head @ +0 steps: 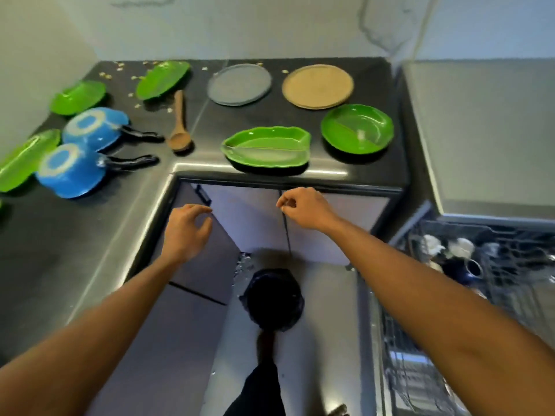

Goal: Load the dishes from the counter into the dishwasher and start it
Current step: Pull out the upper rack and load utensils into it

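— As the leaf-shaped green dish (267, 150) sits at the counter's (210, 130) front edge, what's left of it?
— Two upturned blue pans (93, 127), then a wooden spoon (179, 127). Below it, leftward, the left hand (187, 228), fingers loosely curled, empty.
— And rightward?
— Below it, the right hand (303, 208), fingertips drawn against the thumb, gripping nothing; beside it a round green bowl (357, 129); farthest right, the dishwasher rack (507, 280).

Before you on the table (60, 250): a green leaf dish (267, 148) at the front edge, a round green bowl (357, 129) beside it, a grey plate (239, 84) and a tan plate (317, 86) behind, two upturned blue pans (70, 171) left.
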Available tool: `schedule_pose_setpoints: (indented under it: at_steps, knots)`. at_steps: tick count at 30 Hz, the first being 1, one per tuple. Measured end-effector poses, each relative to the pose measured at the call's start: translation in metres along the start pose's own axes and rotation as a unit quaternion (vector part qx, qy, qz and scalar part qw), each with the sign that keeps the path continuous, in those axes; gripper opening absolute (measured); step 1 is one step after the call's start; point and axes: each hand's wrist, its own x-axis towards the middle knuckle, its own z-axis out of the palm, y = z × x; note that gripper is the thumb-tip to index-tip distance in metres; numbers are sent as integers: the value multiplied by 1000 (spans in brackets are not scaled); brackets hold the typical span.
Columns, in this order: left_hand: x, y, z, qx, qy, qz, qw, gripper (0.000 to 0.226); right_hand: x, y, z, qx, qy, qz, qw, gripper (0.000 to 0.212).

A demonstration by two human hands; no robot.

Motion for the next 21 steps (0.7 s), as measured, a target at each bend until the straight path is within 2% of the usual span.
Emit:
schedule_pose_setpoints:
  at_steps: [6, 12, 14, 16, 18, 21]
  knots:
    - [62, -103, -15, -5, 18, -61, 998, 33, 126, -88, 52, 26, -6, -59, 998, 20]
    - [110, -158, -22, 49, 27, -126, 990, 47, 230, -169, 97, 56, 59, -72, 994, 21]
    - [119, -173, -20, 52, 25, -150, 987, 55, 259, -191, 107, 40, 99, -49, 993, 24]
    - [124, -184, -16, 62, 22, -168, 984, 59, 288, -208, 113, 17, 122, -11, 992, 35]
    - [126, -183, -12, 81, 23, -174, 981, 60, 311, -214, 115, -12, 113, 40, 993, 55]
    - [127, -184, -10, 94, 22, -180, 979, 61, 333, -216, 124, -51, 91, 109, 989, 74]
